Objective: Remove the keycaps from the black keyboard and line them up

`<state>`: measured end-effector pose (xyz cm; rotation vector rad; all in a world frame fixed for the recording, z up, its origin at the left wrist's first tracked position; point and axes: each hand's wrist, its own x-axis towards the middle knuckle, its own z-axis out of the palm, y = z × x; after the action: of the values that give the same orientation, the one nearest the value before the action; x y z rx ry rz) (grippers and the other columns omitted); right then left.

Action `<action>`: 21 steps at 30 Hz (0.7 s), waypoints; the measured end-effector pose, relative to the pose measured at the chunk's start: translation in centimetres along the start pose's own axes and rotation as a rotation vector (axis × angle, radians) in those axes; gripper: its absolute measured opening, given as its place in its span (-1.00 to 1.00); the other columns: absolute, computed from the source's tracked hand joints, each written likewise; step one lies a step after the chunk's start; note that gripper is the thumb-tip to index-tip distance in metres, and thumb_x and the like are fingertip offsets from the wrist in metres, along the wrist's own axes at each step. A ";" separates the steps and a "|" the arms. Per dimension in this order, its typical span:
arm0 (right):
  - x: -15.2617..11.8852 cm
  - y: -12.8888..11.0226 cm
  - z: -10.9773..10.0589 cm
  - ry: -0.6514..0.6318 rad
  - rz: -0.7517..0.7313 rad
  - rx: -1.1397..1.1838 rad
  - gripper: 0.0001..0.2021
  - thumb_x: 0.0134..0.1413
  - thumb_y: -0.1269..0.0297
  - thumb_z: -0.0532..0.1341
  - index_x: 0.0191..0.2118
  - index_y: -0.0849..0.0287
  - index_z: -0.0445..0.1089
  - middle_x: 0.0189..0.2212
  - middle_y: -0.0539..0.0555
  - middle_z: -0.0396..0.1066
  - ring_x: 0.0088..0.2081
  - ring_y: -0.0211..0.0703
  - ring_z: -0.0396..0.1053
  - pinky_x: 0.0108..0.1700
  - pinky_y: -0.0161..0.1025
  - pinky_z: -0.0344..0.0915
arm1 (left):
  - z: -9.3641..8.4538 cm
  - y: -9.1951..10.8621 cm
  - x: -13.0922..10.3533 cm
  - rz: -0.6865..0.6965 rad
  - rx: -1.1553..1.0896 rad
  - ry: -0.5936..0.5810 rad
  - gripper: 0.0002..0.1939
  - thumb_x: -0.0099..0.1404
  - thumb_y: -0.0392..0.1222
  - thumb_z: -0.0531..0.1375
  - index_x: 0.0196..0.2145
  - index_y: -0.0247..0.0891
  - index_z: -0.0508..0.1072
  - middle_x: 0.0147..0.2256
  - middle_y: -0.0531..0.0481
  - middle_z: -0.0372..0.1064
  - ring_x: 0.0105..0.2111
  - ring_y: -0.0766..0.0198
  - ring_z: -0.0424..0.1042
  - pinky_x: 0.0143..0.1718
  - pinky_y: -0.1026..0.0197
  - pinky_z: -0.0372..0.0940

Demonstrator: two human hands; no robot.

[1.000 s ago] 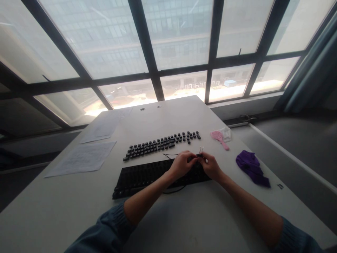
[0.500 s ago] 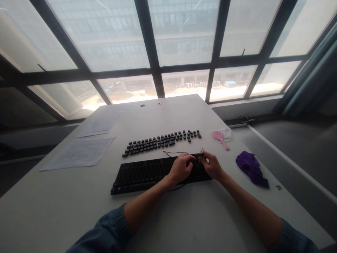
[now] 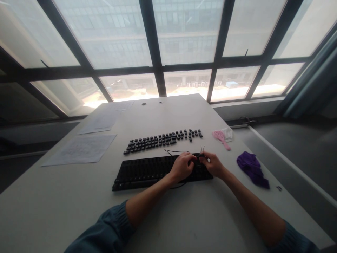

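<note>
A black keyboard (image 3: 147, 172) lies at a slant on the white desk before me. Over its right end, my right hand (image 3: 214, 165) pinches a small wire keycap puller (image 3: 202, 149), its thin prongs pointing up. A dark keycap (image 3: 201, 155) seems to sit at the prongs' base, by the fingertips. My left hand (image 3: 183, 167) rests on the keyboard just left of it, fingers curled with thumb and index finger close together; what they grip, if anything, is hidden. Beyond the keyboard, loose black keycaps (image 3: 158, 141) stand in rows.
A pink hairbrush (image 3: 219, 135) lies on a white cloth or packet (image 3: 228, 133) at the right. Nearer are a purple cloth (image 3: 251, 168) and small dark pieces (image 3: 279, 188) by the desk edge. Paper sheets (image 3: 81, 149) cover the left side. A black cable (image 3: 173, 151) runs behind the keyboard.
The view has shifted slightly. Both hands keep almost the same place over the keyboard's right end, and the puller stays in my right fingers.
</note>
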<state>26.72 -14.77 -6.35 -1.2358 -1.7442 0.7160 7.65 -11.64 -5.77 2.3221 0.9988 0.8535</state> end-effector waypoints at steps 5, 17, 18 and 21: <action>-0.7 -0.3 0.0 0.006 -0.059 -0.054 -0.90 0.16 0.34 0.16 -0.35 0.14 0.42 -0.46 0.00 0.40 -0.40 -0.15 0.30 -0.31 -0.25 0.23 | -0.3 0.3 -0.1 0.018 0.017 -0.004 -0.77 0.20 -0.42 0.12 -0.27 -0.22 0.51 -0.30 -0.04 0.41 -0.20 0.18 0.38 -0.13 0.16 0.29; -1.7 0.5 1.5 0.164 -0.193 -0.091 -0.83 0.26 0.34 0.12 -0.38 0.14 0.36 -0.43 0.04 0.36 -0.37 -0.14 0.32 -0.29 -0.25 0.24 | -0.7 0.7 0.0 0.171 0.137 -0.164 -0.83 0.12 -0.35 0.23 -0.30 -0.21 0.53 -0.26 -0.04 0.45 -0.20 0.15 0.36 -0.11 0.13 0.25; -1.7 0.5 1.6 0.177 -0.195 -0.084 -0.83 0.26 0.35 0.12 -0.38 0.14 0.35 -0.43 0.04 0.35 -0.38 -0.15 0.32 -0.30 -0.25 0.23 | -0.7 0.8 0.1 0.169 0.146 -0.166 -0.83 0.12 -0.32 0.25 -0.28 -0.21 0.53 -0.25 -0.04 0.45 -0.20 0.15 0.36 -0.11 0.13 0.25; -1.7 0.6 1.9 0.189 -0.199 -0.071 -0.82 0.26 0.35 0.12 -0.40 0.13 0.34 -0.44 0.03 0.35 -0.39 -0.15 0.31 -0.32 -0.26 0.23 | -0.6 1.0 0.3 0.159 0.185 -0.169 -0.85 0.15 -0.15 0.32 -0.31 -0.22 0.53 -0.26 -0.05 0.44 -0.20 0.14 0.36 -0.12 0.12 0.25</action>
<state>25.58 -16.12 -8.24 -1.1192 -1.7173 0.4106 7.87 -11.98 -4.65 2.6093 0.8624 0.6326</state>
